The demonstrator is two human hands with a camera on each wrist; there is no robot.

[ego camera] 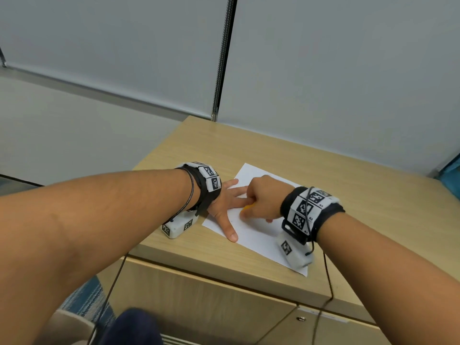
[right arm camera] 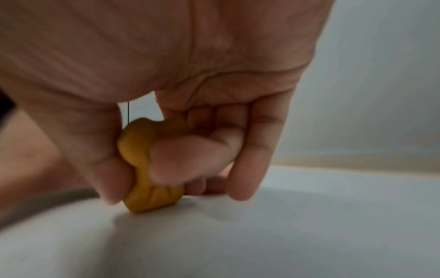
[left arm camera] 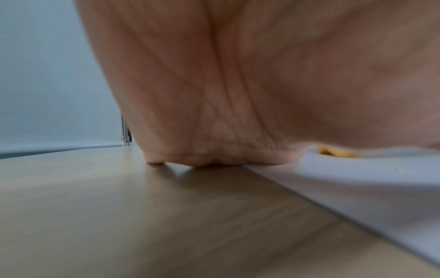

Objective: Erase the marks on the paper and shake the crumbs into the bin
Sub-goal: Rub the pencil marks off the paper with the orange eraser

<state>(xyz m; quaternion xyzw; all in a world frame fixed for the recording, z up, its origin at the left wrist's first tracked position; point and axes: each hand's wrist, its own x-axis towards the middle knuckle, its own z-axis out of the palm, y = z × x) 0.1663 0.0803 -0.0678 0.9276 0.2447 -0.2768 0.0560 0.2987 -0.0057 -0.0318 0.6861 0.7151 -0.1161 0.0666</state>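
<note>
A white sheet of paper (ego camera: pixel 258 235) lies on the wooden cabinet top (ego camera: pixel 273 155). My left hand (ego camera: pixel 230 202) lies flat on the sheet's left part, fingers spread and straight, pressing it down. My right hand (ego camera: pixel 261 200) pinches a yellow-orange eraser (right arm camera: pixel 145 169) between thumb and fingers, its lower end touching the paper (right arm camera: pixel 262 235). In the head view only a sliver of the eraser (ego camera: pixel 247 207) shows under the right fist. From the left wrist view the eraser (left arm camera: pixel 335 152) peeks out beyond the palm, above the paper (left arm camera: pixel 369 180). No marks or crumbs are discernible.
The cabinet top ends close in front of me, with doors (ego camera: pixel 211 307) below and cables hanging over the edge. Grey wall panels (ego camera: pixel 323 70) stand behind. A beige rim (ego camera: pixel 64 319), perhaps a bin, shows at the lower left on the floor.
</note>
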